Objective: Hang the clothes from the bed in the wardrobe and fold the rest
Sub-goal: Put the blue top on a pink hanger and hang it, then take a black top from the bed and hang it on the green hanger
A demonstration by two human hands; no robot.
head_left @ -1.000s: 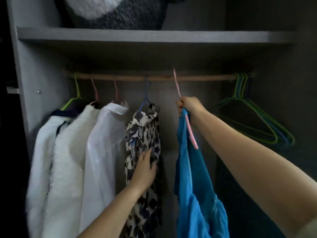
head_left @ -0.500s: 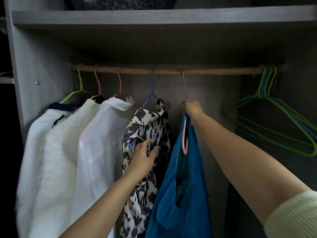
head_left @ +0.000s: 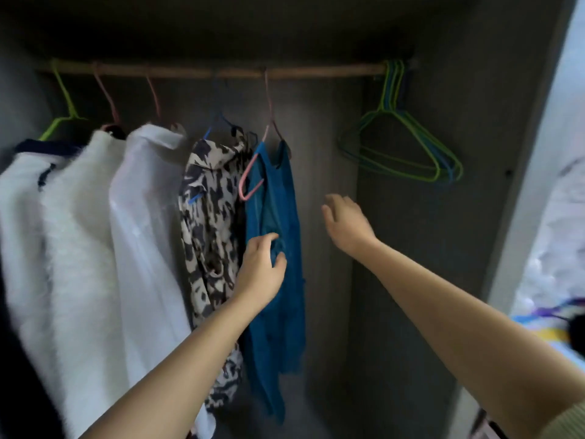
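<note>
A blue garment (head_left: 278, 198) hangs on a pink hanger (head_left: 253, 172) from the wooden rail (head_left: 316, 72) inside the wardrobe. My left hand (head_left: 261, 270) grips a fold of the blue fabric at mid height. To the right of the garment my right hand (head_left: 346, 224) hovers with relaxed fingers, holding nothing. Left of the blue garment hang a black-and-white patterned top (head_left: 210, 223), a sheer white shirt (head_left: 142, 223) and two fluffy white garments (head_left: 79, 223).
Several bare green and blue hangers (head_left: 408, 144) bunch at the rail's right end. The wardrobe's right side panel (head_left: 538, 198) stands close by, and bedding with colourful fabric (head_left: 544, 324) shows beyond it at the lower right.
My right hand let go of the pink hanger, now hooked on the rail, and dropped to the right. My left hand moved from the patterned top to the blue garment. The view tilted down.
</note>
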